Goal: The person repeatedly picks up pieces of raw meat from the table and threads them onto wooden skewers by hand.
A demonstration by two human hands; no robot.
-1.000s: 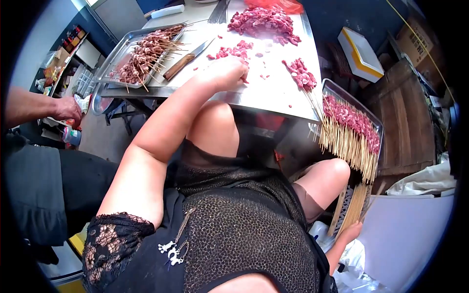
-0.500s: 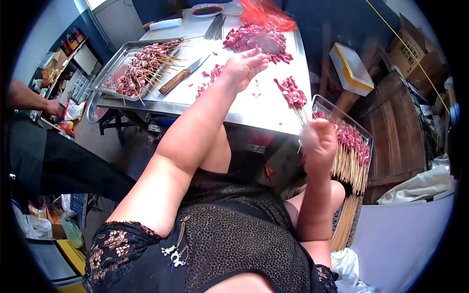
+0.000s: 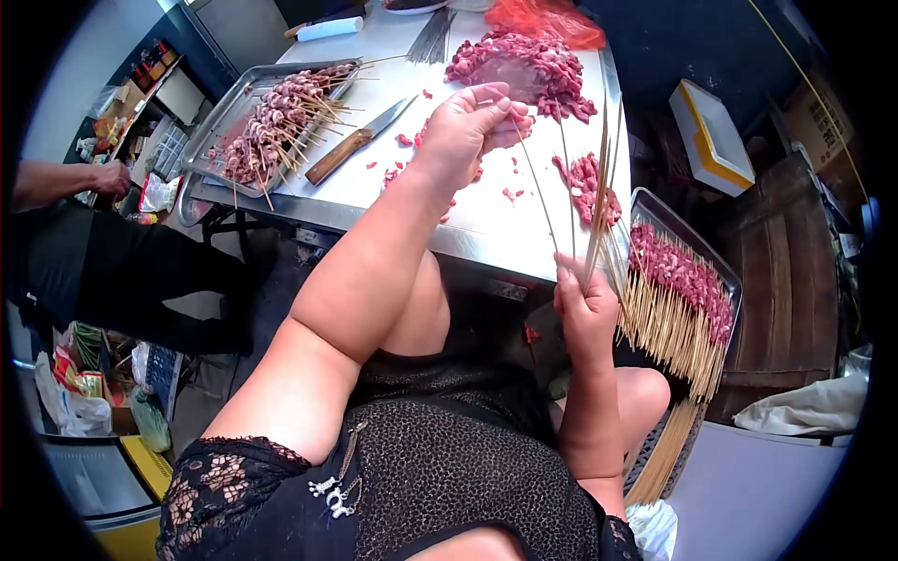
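Note:
My left hand (image 3: 463, 136) is over the table, thumb and fingers drawn together near the tip of one thin skewer; whatever is between them is too small to make out. Below the table's front edge, my right hand (image 3: 586, 304) grips several bamboo skewers (image 3: 599, 201) by their lower parts, points upward and fanned. Behind the left hand lies a heap of raw meat pieces (image 3: 524, 67), with small scraps around it. Threaded meat skewers (image 3: 589, 187) rest at the table's right edge, partly behind the held bundle.
A metal tray (image 3: 201, 140) of skewers and a wooden-handled knife (image 3: 351, 150) lie left on the table (image 3: 486, 229). Right stands another tray (image 3: 739, 280) of meat skewers, with bare sticks (image 3: 659, 449) below. Another person's hand (image 3: 112, 178) is at far left.
My right hand, blurred before, now shows a fanned skewer bundle. The left fingers have gone from stretched out to drawn together near a skewer tip. The view has shifted slightly.

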